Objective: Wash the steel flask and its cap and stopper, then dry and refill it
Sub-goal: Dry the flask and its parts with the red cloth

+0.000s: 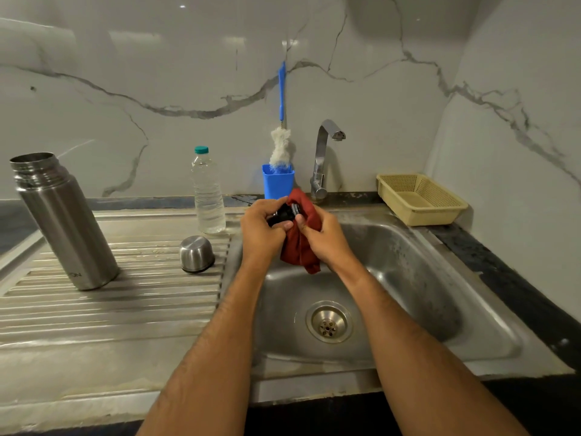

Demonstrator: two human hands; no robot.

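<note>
The steel flask [64,221] stands open and uncapped on the ribbed drainboard [110,303] at the left. Its steel cap [196,253] lies upside down on the drainboard near the basin. Above the back of the sink [408,278], my left hand [262,229] grips the black stopper [284,214]. My right hand [327,236] holds a red cloth [303,243] against the stopper, thumb pressed on the fabric. The cloth hangs down below both hands.
A clear water bottle [208,193] with a teal lid stands behind the cap. A blue holder [278,182] with a bottle brush [280,146] sits beside the steel tap [323,158]. A beige basket [421,198] rests at the right. The drain [328,322] lies below my arms.
</note>
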